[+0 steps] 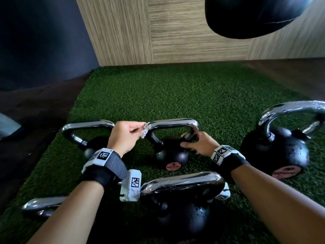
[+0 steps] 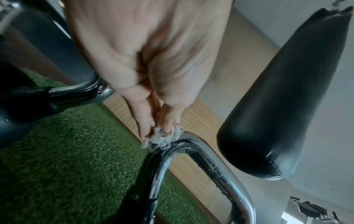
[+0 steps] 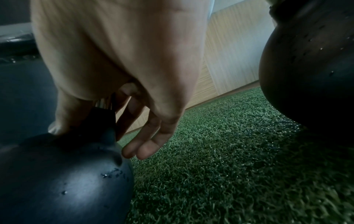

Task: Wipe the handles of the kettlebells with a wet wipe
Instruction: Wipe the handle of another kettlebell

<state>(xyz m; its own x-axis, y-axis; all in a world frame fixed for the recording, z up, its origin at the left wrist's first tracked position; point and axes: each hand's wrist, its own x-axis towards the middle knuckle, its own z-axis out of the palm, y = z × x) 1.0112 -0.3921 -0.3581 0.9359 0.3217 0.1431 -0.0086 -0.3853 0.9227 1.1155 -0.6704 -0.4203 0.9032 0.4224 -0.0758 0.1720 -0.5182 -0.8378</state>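
**Chrome handle, mid kettlebell: wipe in progress at L corner**

Chrome is what you're working on: the handle [image 1: 173, 122] of the middle kettlebell [image 1: 171, 153], standing upright on the green turf [image 1: 193, 92].

- Wet wipe [image 1: 144, 132]: white, crumpled into a wad. You're pinching it between thumb and fingertips of your left hand [image 1: 125, 136] and pressing it to the handle's upper left bend. Left wrist view confirms contact w/ the chrome at that curve.
- Right hand [image 1: 197, 144]: you're steadying the same bell at the base of the handle's right leg, thumb and some fingers curled round the stem where chrome meets black; the outer fingers are hanging straight beside the ball (right wrist view).
- Other bells in view: near centre kettlebell [image 1: 182, 205] just in front of you; right kettlebell [image 1: 276, 148], larger; far left kettlebell [image 1: 89, 134], beside the left hand; a low left handle [image 1: 44, 205] partly hidden under your forearm.

Progress, as a judgement: droplets are showing on the near centre handle and on the bodies of the near and right bells, so some may be done already, but can't confirm which. On the current handle the top bar and both legs look to be still ahead. Roughly mid-task at best.

Containers: none in view, no wipe pack or bin. A black punch bag [image 1: 249, 16] is hanging above the turf, well apart from the work.
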